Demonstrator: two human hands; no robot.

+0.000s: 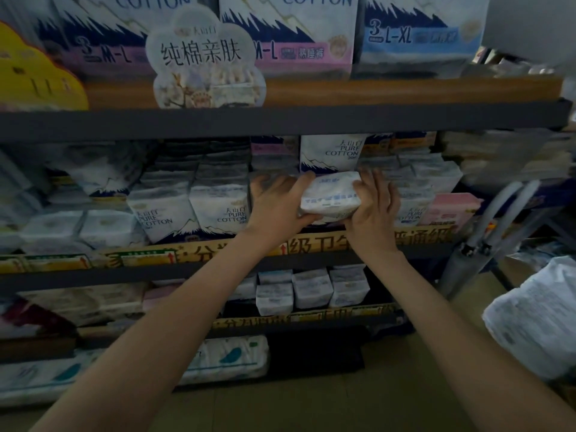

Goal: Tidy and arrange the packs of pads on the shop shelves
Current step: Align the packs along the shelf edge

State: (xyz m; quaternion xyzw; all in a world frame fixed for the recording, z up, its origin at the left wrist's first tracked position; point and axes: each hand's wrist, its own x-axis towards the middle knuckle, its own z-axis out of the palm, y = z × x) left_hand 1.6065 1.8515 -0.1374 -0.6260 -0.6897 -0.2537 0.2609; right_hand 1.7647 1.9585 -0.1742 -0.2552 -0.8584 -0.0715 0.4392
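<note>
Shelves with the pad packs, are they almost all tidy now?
Partly. Done: the upright packs at the front of the middle shelf stand in a neat line. In hand: the left hand and right hand hold a white pack at that shelf. Left: the tilted packs at its left end look jumbled.

A pack of pads (pixel 330 198) is held between the left hand (pixel 280 202) and the right hand (pixel 374 207) at the front of the middle shelf (pixel 93 277), before an upright pack (pixel 330 154), with rows of packs (pixel 218 210) to its left. On the top shelf (pixel 311 123) above, large packs (pixel 290 32) stand behind a card sign (pixel 202 57). Smaller packs (pixel 311 288) stand on the lower shelf (pixel 280 330), and a plastic bag (pixel 536 319) lies right of the shelves.
</note>
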